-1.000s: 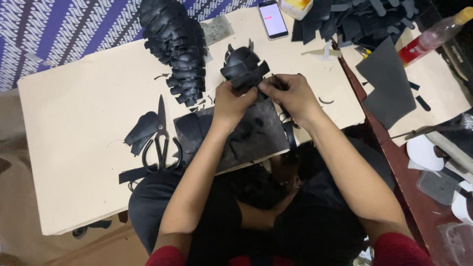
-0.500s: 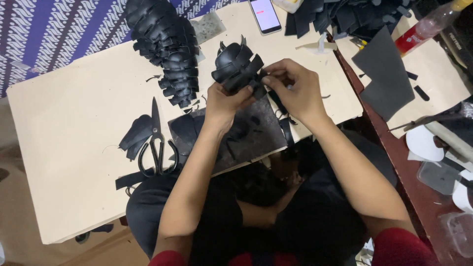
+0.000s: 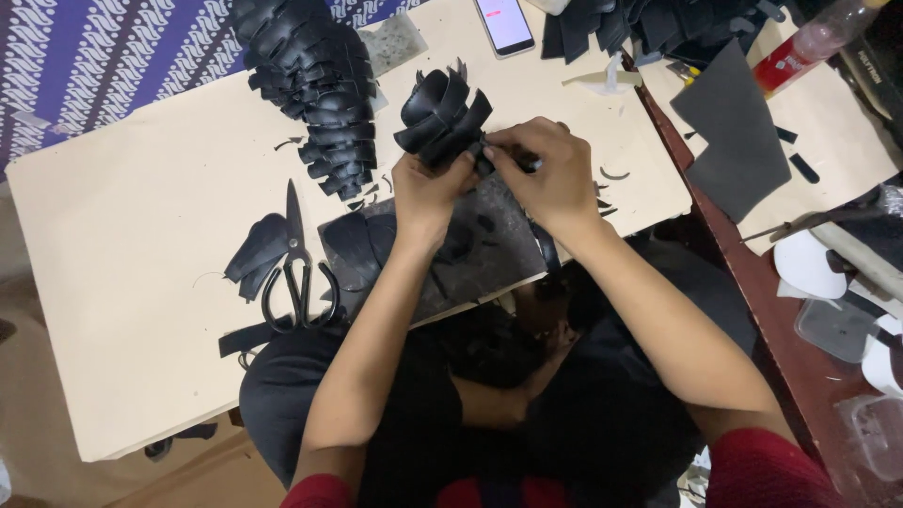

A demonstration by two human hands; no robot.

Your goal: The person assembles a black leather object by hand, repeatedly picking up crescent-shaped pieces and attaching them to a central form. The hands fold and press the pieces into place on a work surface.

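A bundle of curved black leather pieces (image 3: 442, 118) is held up over the table, its strips fanning out toward the far side. My left hand (image 3: 425, 188) grips the bundle's lower end from below. My right hand (image 3: 546, 169) pinches its right side, fingers closed on a small dark strip there. Under both hands lies a dark grey work slab (image 3: 470, 246) with a few black cut pieces on it.
Black scissors (image 3: 296, 268) lie left of the slab beside black offcuts (image 3: 256, 249). A long stack of black pieces (image 3: 315, 85) runs along the far left of the pale table (image 3: 132, 235). A phone (image 3: 504, 23), a dark sheet (image 3: 738, 141) and a bottle (image 3: 809, 42) lie farther off.
Both hands stay on the black bundle, working it with small finger shifts. The view has drifted slightly, so the table sits a little differently in frame.
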